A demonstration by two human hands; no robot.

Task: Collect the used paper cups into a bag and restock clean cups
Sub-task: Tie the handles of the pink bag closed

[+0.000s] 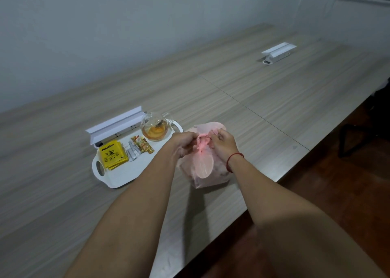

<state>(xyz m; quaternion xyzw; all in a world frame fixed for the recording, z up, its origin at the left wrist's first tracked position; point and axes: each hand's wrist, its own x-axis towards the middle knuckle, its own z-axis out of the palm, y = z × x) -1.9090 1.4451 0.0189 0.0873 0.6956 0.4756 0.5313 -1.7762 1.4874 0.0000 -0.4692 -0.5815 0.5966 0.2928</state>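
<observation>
A translucent pink plastic bag (207,172) stands on the wooden table (263,91) near its front edge, bulging with paper cups that show faintly through the film. Its handles are gathered into a twisted bunch at the top. My left hand (183,144) pinches the left handle strand. My right hand (223,144), with a red string on its wrist, pinches the right strand. Both hands meet over the bag's mouth. No loose cups are in view.
Left of the bag lies a white tray (126,172) holding a glass teapot (155,127) of tea, yellow tea packets (113,154) and sachets (141,145). A white socket box (115,125) stands behind the tray, another (278,51) far right. A dark chair (365,138) stands beyond the table edge.
</observation>
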